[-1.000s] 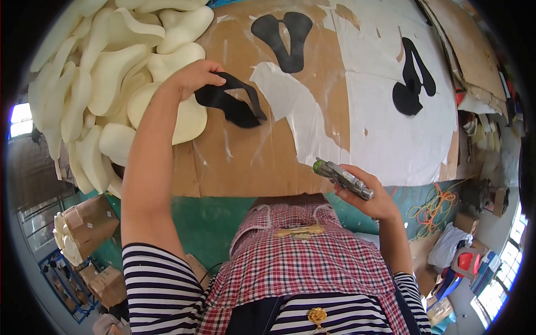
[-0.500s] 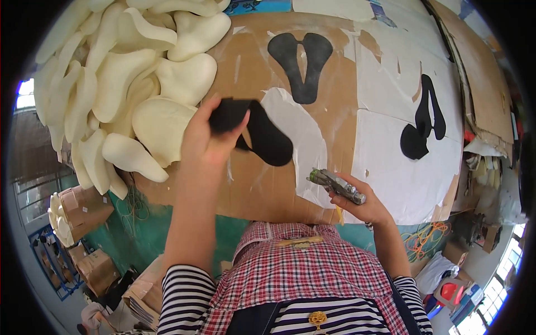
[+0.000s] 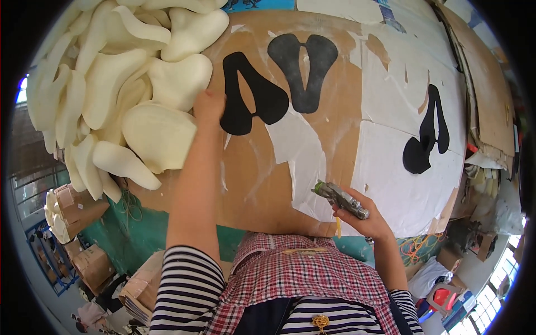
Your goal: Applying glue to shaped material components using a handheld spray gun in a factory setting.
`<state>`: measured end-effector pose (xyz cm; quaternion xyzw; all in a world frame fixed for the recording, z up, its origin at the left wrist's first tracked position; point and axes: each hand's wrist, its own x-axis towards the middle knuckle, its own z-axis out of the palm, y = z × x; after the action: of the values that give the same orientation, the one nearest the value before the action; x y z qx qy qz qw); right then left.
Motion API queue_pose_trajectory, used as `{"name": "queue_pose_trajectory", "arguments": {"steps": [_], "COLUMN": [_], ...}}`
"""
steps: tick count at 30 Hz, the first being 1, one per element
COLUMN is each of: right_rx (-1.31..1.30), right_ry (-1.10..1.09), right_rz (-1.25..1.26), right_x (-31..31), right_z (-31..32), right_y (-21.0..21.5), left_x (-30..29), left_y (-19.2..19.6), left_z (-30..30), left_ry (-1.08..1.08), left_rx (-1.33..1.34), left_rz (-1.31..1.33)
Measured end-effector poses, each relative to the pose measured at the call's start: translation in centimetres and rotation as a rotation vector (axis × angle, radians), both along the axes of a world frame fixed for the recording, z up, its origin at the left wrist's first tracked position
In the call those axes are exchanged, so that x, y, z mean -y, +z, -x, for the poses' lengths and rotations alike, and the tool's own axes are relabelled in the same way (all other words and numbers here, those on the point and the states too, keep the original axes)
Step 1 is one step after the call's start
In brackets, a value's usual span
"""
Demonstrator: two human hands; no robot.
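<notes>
My left hand (image 3: pixel 209 106) rests on the lower left edge of a black saddle-shaped flat piece (image 3: pixel 251 97) lying on the brown cardboard table top (image 3: pixel 262 178). A second black piece (image 3: pixel 302 67) of the same shape lies just right of it, and a third (image 3: pixel 427 134) lies further right on white paper. My right hand (image 3: pixel 357 215) is shut on a metal spray gun (image 3: pixel 339 198) near the table's front edge, its nozzle pointing left.
A heap of cream foam pads (image 3: pixel 117 84) fills the table's left side. White paper sheets (image 3: pixel 402 178) cover the right part. Cardboard boxes (image 3: pixel 84 245) stand on the floor at the left, and bags and cords (image 3: pixel 441 268) lie at the lower right.
My left hand carried the black piece from near the foam heap and laid it flat beside the second black piece. My right hand stayed on the spray gun.
</notes>
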<state>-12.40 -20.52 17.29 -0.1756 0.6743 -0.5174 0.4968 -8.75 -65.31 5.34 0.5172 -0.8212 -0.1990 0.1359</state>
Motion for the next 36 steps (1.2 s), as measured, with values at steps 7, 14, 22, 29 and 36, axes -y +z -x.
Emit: {"name": "queue_pose_trajectory", "arguments": {"steps": [7, 14, 22, 29, 36], "right_rx": [-0.092, -0.128, -0.249, -0.336, -0.448], "right_ry": [0.028, -0.092, -0.237, -0.152, -0.179], "right_rz": [0.004, 0.159, 0.321, 0.262, 0.179], "right_x": [0.4, 1.1, 3.3, 3.8, 4.4], "right_z": [-0.4, -0.9, -2.1, -2.6, -2.7], "right_y": [2.1, 9.9, 15.4, 15.1, 14.9], "left_x": [-5.6, -6.3, -5.2, -11.8, -12.3], "left_y": [1.1, 2.5, 3.4, 3.4, 2.2], "left_z": [-0.9, -2.2, -2.2, -2.4, -3.0], "left_ry": [-0.017, -0.055, -0.077, -0.583, -0.592], "left_rx": [0.317, 0.285, 0.405, 0.213, 0.296], "left_rz": [-0.244, -0.153, -0.299, 0.104, -0.136]}}
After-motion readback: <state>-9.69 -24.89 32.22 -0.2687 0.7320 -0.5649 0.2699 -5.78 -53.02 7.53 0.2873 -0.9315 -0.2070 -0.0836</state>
